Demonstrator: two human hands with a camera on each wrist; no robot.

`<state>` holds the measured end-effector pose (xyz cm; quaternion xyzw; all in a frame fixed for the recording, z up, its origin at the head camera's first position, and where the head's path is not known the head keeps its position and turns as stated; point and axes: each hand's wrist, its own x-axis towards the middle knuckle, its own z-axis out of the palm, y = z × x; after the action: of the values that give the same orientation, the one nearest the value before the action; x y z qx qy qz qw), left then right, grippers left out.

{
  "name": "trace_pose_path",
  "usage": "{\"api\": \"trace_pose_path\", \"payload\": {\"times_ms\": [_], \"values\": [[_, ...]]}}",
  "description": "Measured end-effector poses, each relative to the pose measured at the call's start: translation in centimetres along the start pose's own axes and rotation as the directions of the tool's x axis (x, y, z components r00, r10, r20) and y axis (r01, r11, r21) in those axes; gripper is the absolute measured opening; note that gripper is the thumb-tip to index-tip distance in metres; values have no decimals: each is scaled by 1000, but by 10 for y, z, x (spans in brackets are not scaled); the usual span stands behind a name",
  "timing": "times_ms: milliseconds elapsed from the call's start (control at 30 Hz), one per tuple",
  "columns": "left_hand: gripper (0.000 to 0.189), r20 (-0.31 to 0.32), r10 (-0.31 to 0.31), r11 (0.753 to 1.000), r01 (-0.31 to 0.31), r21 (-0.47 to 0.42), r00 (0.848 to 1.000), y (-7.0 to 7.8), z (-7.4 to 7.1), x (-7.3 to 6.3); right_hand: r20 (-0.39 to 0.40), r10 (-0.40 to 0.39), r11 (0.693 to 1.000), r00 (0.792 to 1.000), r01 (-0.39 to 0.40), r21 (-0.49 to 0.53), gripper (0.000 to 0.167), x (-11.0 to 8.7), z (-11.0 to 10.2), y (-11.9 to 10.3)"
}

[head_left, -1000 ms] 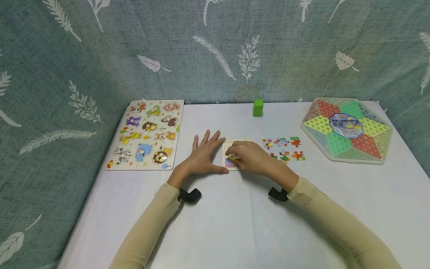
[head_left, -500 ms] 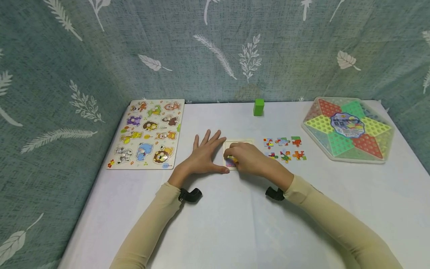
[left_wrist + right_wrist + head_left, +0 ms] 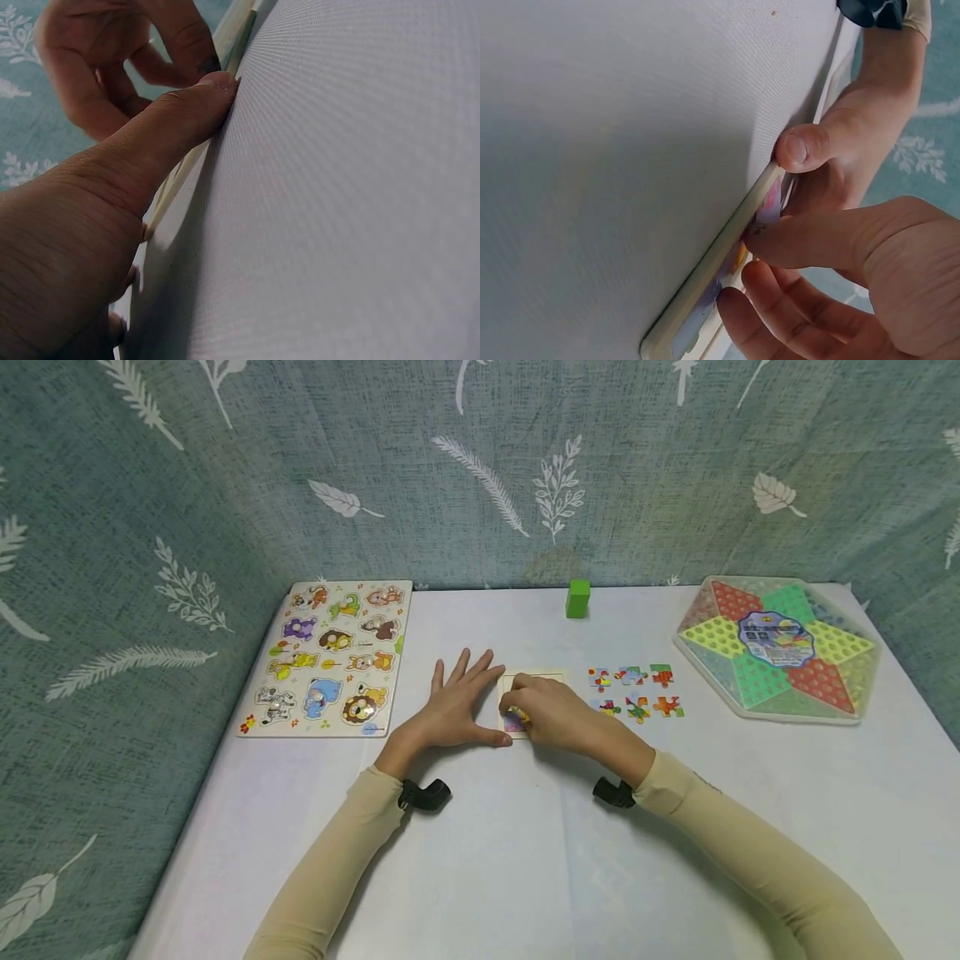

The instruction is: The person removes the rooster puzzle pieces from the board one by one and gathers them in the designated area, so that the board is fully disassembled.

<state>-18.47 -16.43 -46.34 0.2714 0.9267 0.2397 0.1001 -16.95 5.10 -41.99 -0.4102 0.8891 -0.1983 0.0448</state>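
Note:
A small wooden puzzle tray (image 3: 555, 676) lies mid-table, partly covered by my right hand. Spread flat at its left side is my left hand (image 3: 448, 714), fingers straight. The left thumb tip (image 3: 796, 148) rests at the tray's near corner in the right wrist view. Over the tray, my right hand (image 3: 551, 714) has its fingers curled and pinches a yellow puzzle piece (image 3: 740, 256), mostly hidden by thumb and fingertips. A purple and pink piece (image 3: 512, 724) shows inside the tray's near left corner.
Several loose jigsaw pieces (image 3: 637, 707) lie in two rows right of the tray. An animal peg puzzle board (image 3: 258, 724) is at the left. A green block (image 3: 577, 599) stands at the back, and a hexagonal Chinese checkers box (image 3: 776, 639) is at the right.
My right hand has shifted slightly left, bringing the yellow puzzle piece lower into the tray, and has barely moved in the last half second. My left hand stays in place.

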Motion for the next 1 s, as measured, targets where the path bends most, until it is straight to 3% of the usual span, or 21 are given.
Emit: {"api": "trace_pose_path", "payload": {"times_ms": [333,700,833,1000], "values": [[113,-1,-5,1000,5,7,1000,0,2,0,37,60,996,998,-57,-64,25,2,3,-5],[111,1,-11,1000,11,1,1000,0,-3,-1,-32,55,998,998,-56,-22,26,4,0,-6],[112,5,0,1000,0,4,1000,0,-1,1,-58,66,998,996,-67,-12,27,-3,-6,-6],[114,9,-10,1000,10,6,1000,0,1,2,-113,24,1000,993,-25,-7,26,-18,-18,-8]]}}
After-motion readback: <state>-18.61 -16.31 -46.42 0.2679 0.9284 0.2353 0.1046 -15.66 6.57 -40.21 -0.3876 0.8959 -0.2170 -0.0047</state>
